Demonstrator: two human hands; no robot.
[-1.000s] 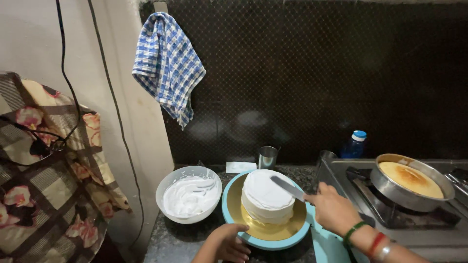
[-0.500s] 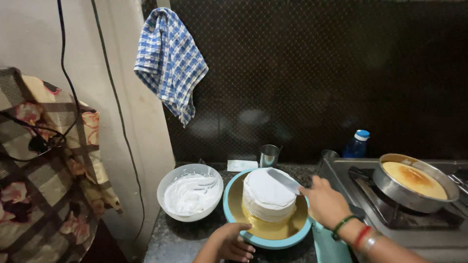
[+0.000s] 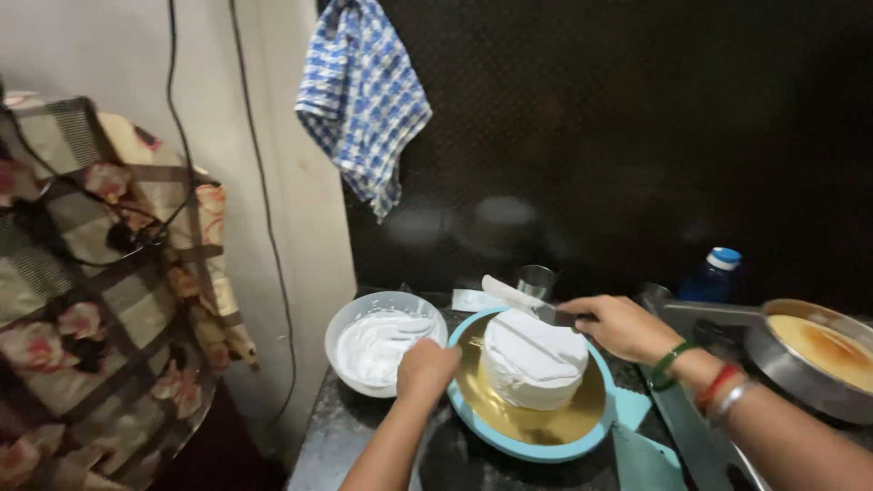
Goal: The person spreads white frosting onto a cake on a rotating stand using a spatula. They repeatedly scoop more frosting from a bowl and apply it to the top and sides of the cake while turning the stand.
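Note:
A round cake (image 3: 533,358) covered in white cream sits on a gold board on a light blue turntable (image 3: 533,442). My right hand (image 3: 615,326) grips a spatula (image 3: 511,296) whose cream-coated blade lies over the far edge of the cake top. My left hand (image 3: 427,368) rests on the left rim of the turntable, fingers curled over it. A white bowl of whipped cream (image 3: 379,341) stands just left of the turntable.
A steel pan with a baked sponge (image 3: 817,350) sits on the stove at right. A steel cup (image 3: 536,280) and a blue-capped bottle (image 3: 716,273) stand behind. A checked cloth (image 3: 362,100) hangs on the wall. A floral fabric (image 3: 100,300) fills the left side.
The spatula blade has swung from the cake's right side to its far top edge. My left hand has moved up along the turntable rim. The camera has come closer.

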